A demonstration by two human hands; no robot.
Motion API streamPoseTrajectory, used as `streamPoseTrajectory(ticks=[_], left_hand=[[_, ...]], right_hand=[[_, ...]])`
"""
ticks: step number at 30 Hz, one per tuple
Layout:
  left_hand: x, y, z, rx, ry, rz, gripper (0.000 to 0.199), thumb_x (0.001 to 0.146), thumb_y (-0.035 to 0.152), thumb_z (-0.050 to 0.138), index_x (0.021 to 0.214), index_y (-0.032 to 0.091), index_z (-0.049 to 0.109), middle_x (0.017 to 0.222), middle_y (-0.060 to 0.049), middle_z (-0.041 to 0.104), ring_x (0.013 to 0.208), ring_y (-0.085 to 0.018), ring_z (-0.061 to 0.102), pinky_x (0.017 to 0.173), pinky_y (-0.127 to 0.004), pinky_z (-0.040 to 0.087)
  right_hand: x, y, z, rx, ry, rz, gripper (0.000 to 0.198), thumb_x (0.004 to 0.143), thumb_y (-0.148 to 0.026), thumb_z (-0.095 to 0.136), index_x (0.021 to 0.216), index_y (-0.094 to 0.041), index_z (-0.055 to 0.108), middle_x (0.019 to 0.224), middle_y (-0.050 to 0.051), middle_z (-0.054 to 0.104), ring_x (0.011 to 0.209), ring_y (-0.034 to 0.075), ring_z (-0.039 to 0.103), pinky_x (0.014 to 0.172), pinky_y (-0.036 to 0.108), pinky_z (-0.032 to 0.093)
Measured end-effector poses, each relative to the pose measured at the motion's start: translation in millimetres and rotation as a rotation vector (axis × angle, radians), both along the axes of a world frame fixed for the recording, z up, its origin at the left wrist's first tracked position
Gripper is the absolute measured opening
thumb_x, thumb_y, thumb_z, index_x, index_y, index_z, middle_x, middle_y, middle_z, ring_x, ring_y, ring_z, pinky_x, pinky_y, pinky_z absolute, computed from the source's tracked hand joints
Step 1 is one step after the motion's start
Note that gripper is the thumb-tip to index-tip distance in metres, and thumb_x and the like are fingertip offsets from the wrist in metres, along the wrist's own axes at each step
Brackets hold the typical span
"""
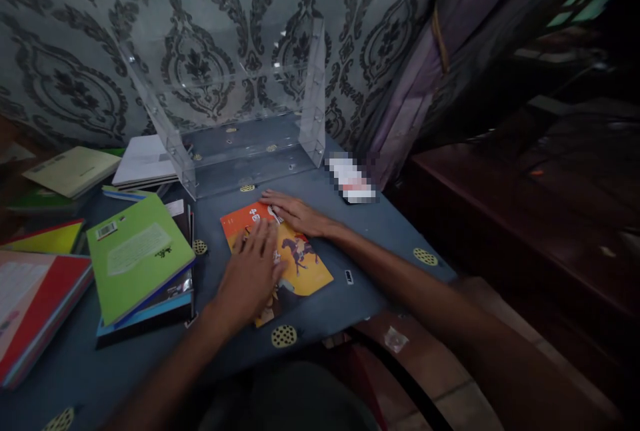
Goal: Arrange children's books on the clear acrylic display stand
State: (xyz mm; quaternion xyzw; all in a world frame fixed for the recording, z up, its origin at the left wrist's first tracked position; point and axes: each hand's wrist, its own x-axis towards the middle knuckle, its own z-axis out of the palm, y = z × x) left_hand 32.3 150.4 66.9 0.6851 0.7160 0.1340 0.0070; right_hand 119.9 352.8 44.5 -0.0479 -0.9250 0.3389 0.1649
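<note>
From here, the left hand (253,271) and right hand (299,214) lie flat, just apart, on an orange-and-yellow rectangular paper book (306,266) mid-frame. A transparent plastic rack (314,108) stands upper centre.

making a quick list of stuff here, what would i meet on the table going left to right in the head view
Red-and-pink book → bright green book → orange-yellow booklet → pixelated white item
</note>
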Motion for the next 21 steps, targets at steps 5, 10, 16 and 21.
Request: streamPoseTrajectory(ticks=[5,10,16,21], left_hand=[[49,-3,14.9,-0.075,-0.041,-0.384,0.059,0.095,0.042,0.056,0.148,0.018,0.043,0.156,-0.012,0.043,0.148,-0.029,0.032,0.125,-0.058,0.019],[53,-24,25.2,-0.111,0.000,-0.548,0.058,0.095,0.036,0.059,0.148,0.020,0.041,0.158,-0.006,0.041,0.149,-0.025,0.032,0.126,-0.052,0.019],[34,-49,14.3,-0.085,0.056,-0.413,0.060,0.100,0.045,0.048,0.154,0.025,0.031,0.158,-0.007,0.041,0.149,-0.023,0.031,0.124,-0.053,0.022],[20,-60,0.2,-0.029,0.097,-0.196,0.066,0.100,0.048,0.044,0.155,0.017,0.026,0.159,-0.012,0.039,0.152,-0.025,0.026,0.124,-0.054,0.018]], right_hand=[[0,1,2,0.009,0.020,0.000,0.054,0.107,-0.046,0.026,0.145,-0.017,0.048,0.153,0.010,0.047,0.148,0.019,0.033,0.123,0.046,0.027],[0,-5,0,0.079,0.022,-0.025,0.051,0.107,-0.042,0.025,0.144,-0.016,0.049,0.152,0.010,0.049,0.148,0.018,0.033,0.122,0.046,0.029],[2,-8,-1,0.140,0.037,-0.025,0.055,0.107,-0.041,0.025,0.144,-0.010,0.049,0.151,0.015,0.049,0.148,0.020,0.033,0.123,0.044,0.027],[4,-14,9,0.244,-0.071,-0.045,0.051,0.106,-0.039,0.031,0.146,-0.012,0.048,0.157,0.017,0.041,0.150,0.025,0.029,0.121,0.051,0.028]])
